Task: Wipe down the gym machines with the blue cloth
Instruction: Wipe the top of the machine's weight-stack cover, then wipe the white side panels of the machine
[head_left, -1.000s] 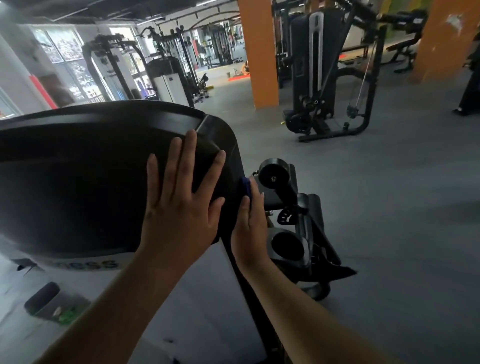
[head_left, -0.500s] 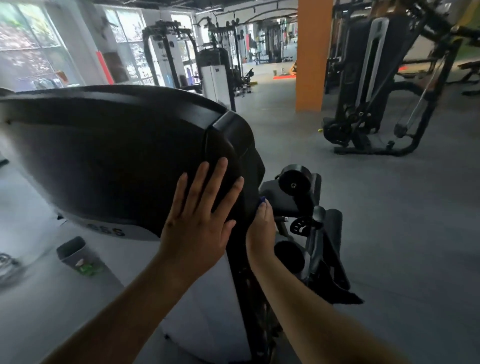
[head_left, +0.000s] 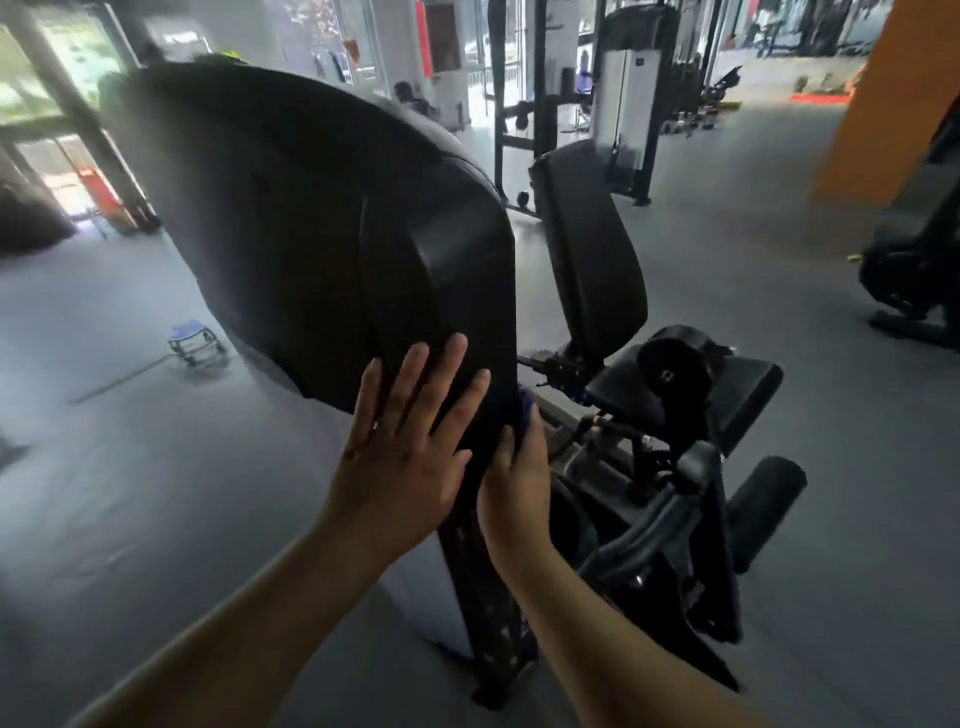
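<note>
A gym hall with a grey floor (head_left: 156, 493), bright windows on the left and an orange pillar (head_left: 893, 104) on the right. The blue cloth (head_left: 527, 408) shows only as a small tuft at the right rim of a big black cover (head_left: 311, 234) on the nearest machine. It is trapped between that rim and the right hand (head_left: 514, 488), whose visible fingers lie straight along the edge. Whether the thumb also pinches the cloth is hidden. The left hand (head_left: 405, 462) rests flat on the face of the cover, fingers spread and holding nothing, just beside the right hand with the rim between them.

The step in hand looks like wiping the cover's side edge. To do it well, press evenly with the whole palm and follow the curve in long overlapping passes, with the left hand bracing the cover. The rods and fittings just right of the cloth, below the back pad (head_left: 587, 249) and near the roller pad (head_left: 670, 364), could snag it, so keep the cloth bunched close under the hand.
</note>
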